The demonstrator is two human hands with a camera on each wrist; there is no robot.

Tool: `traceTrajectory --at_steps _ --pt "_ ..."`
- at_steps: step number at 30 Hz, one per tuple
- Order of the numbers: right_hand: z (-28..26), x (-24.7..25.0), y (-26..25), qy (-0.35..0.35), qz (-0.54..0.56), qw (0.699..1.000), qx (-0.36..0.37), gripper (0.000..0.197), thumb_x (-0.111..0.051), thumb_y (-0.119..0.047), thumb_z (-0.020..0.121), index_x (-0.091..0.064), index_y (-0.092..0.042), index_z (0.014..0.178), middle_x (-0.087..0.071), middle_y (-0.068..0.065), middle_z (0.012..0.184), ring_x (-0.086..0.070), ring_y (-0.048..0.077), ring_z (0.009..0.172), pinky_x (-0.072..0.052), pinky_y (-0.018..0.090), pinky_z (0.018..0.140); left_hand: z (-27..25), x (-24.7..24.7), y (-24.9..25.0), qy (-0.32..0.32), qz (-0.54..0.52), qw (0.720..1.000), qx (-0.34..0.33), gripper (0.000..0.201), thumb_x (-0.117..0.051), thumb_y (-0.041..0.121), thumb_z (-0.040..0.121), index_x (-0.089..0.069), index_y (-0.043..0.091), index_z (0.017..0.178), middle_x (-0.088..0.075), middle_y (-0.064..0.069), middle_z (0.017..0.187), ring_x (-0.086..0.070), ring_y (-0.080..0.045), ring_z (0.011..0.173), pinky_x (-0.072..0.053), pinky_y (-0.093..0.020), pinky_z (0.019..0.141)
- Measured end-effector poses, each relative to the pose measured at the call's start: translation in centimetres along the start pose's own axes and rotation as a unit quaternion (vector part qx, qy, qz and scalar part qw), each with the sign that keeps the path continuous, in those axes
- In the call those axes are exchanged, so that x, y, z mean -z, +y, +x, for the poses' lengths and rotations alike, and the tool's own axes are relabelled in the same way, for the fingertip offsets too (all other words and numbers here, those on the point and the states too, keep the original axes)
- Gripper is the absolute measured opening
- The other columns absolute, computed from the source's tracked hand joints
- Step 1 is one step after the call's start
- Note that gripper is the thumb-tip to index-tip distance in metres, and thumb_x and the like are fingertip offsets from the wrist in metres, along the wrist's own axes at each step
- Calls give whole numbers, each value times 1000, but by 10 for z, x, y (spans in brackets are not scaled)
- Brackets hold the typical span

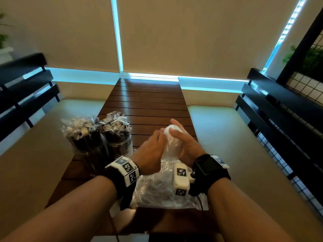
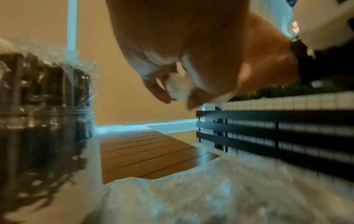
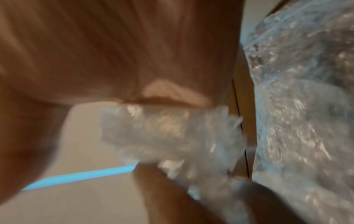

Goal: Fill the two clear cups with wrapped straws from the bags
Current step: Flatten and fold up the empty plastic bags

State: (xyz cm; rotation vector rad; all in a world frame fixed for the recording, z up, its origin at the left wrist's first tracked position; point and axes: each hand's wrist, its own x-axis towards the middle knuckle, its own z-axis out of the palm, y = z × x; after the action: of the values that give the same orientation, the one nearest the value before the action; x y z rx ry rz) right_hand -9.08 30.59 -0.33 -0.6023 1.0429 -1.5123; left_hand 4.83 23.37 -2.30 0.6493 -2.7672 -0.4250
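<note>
Clear crumpled bag (image 1: 172,144) sits clamped between left hand (image 1: 150,154) and right hand (image 1: 186,145), pressed together; straw-packed cups (image 1: 120,145) stand at the desk's (image 1: 148,105) left edge. Squeeze evenly, keeping elbows off those cups.

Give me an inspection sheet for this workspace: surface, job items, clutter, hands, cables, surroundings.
Surface: slatted wooden table, glossy.
Job's things: left cup and right cup stand side by side near the table's left edge, both packed with wrapped straws. The rolled bag is held above the table. The flat bag lies under the wrists.
Clutter: nothing seen.
Hands: left hand and right hand grip the rolled bag between them.
Cables: a thin black cable hangs below each wrist.
Surroundings: a cushioned bench on each side, black slat backrests, drawn blinds, plant at right.
</note>
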Motion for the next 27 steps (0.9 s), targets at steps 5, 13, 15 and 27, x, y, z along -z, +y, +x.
traceTrajectory --at_steps 5,13,15,27 --pt "8 4 22 266 -300 915 54 22 -66 -11 79 -60 -23 96 -60 5 102 -60 19 86 -56 39 78 -29 -25 -29 -163 117 972 125 55 -55 29 77 -49 24 131 -53 3 131 -54 -21 114 -47 -35 90" --pt "-5 12 41 214 -547 807 58 19 -55 -9 74 -60 -25 82 -66 -7 87 -60 15 78 -41 21 57 -56 -79 -69 -225 59 887 399 55 -67 48 86 -58 11 126 -61 -6 129 -62 -23 116 -50 -28 86" --pt "-9 18 44 192 -592 782 36 26 -50 -6 71 -62 -27 78 -68 -8 90 -61 15 83 -46 24 65 -48 -86 -63 -213 16 885 414 46 -71 37 86 -61 11 122 -64 -8 127 -64 -24 114 -50 -27 84" --pt "-17 7 -18 287 -670 641 241 49 -61 -33 80 -44 -36 126 -43 -2 132 -62 32 87 -55 40 78 37 38 13 158 172 964 124 32 -65 10 83 -47 15 108 -46 -5 110 -56 -24 80 -50 -38 61"
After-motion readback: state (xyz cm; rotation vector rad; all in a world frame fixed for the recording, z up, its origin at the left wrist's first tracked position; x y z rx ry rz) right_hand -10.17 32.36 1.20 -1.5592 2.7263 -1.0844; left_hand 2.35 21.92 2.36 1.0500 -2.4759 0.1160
